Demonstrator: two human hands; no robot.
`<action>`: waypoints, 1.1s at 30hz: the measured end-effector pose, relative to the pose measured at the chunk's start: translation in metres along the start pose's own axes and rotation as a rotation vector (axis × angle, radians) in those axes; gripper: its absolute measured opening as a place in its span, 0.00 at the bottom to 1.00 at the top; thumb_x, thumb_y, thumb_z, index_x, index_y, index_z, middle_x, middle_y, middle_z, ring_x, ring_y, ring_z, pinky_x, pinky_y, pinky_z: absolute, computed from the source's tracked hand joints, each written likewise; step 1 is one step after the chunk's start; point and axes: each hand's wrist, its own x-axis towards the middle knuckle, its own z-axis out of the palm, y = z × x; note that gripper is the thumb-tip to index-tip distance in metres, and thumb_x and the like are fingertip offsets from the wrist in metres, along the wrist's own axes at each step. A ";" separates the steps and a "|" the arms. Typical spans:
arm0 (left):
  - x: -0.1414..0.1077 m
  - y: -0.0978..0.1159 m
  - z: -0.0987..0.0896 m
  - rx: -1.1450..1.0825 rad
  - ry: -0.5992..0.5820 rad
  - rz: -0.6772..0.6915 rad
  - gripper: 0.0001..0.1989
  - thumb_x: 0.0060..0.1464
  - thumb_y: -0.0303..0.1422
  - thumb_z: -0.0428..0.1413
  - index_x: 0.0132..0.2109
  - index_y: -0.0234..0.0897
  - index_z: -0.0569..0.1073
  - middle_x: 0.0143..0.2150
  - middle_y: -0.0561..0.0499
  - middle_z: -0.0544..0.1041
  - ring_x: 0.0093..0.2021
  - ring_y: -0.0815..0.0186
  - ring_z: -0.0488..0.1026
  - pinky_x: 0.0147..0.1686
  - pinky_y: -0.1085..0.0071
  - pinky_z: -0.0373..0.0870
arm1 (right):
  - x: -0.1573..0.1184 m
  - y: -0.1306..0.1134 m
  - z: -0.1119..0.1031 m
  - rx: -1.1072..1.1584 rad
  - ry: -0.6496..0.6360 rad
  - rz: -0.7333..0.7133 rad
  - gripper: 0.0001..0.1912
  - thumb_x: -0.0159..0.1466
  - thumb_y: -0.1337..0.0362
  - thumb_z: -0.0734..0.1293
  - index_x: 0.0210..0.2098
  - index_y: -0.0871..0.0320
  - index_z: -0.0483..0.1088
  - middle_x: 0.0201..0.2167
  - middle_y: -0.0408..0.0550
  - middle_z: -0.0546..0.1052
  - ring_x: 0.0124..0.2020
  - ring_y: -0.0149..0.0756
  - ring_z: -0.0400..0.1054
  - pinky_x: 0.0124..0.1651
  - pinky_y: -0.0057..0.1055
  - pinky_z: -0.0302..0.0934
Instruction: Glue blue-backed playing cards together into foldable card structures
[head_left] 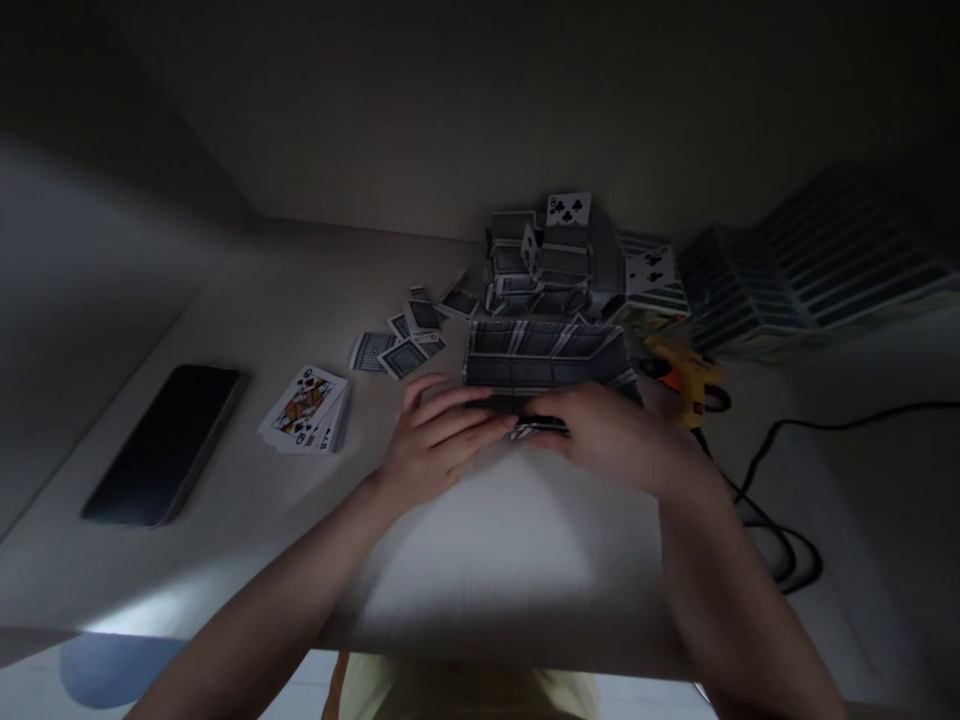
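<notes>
Nearest the camera, a yellow-green garment (465, 685) sits at the table's near edge, and two bare forearms extend over the table (487, 570). The left hand (431, 445) lies palm down, fingers extended and slightly apart, fingertips at the near wall of the open card box (517, 372); this placement appears to brace the wall. The right hand (600, 435) holds the same wall in a narrow pinch, thumb outside and fingers inside, apparently to control both faces; shadow obscures the exact contact. The box rests at mid-table, opening upward, which gives the fingers access. To the left lie a dark phone (165, 440) and, between it and the left hand, a face-up card stack (307, 405), both within reach but outside the working area. To the right, beside the box, lies a yellow tool (701, 380) with a black cable (784, 424) trailing rightward. Beyond the left hand, loose cards (405, 357) overlap. At the far side stand a tiered card structure (566, 262) and, farther right, a dim striped structure (817, 260).
</notes>
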 end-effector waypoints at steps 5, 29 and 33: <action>0.003 0.002 0.002 -0.034 -0.007 -0.021 0.16 0.58 0.24 0.53 0.51 0.46 0.72 0.41 0.56 0.81 0.47 0.66 0.75 0.54 0.58 0.63 | -0.003 0.003 -0.003 -0.014 0.002 0.042 0.14 0.64 0.62 0.60 0.27 0.56 0.75 0.26 0.46 0.78 0.26 0.31 0.67 0.29 0.27 0.49; 0.008 0.008 -0.007 -0.045 -0.144 -0.079 0.19 0.54 0.25 0.55 0.52 0.46 0.71 0.44 0.55 0.80 0.53 0.62 0.73 0.62 0.49 0.54 | 0.001 0.005 0.004 -0.030 0.015 -0.043 0.11 0.60 0.66 0.65 0.42 0.55 0.75 0.37 0.49 0.79 0.37 0.38 0.72 0.34 0.28 0.55; 0.006 0.008 -0.006 -0.056 -0.159 -0.081 0.21 0.53 0.27 0.55 0.55 0.47 0.69 0.44 0.54 0.80 0.55 0.60 0.71 0.63 0.48 0.52 | -0.001 0.012 0.006 -0.068 -0.015 0.008 0.12 0.59 0.68 0.65 0.42 0.55 0.75 0.38 0.48 0.79 0.38 0.39 0.72 0.34 0.28 0.55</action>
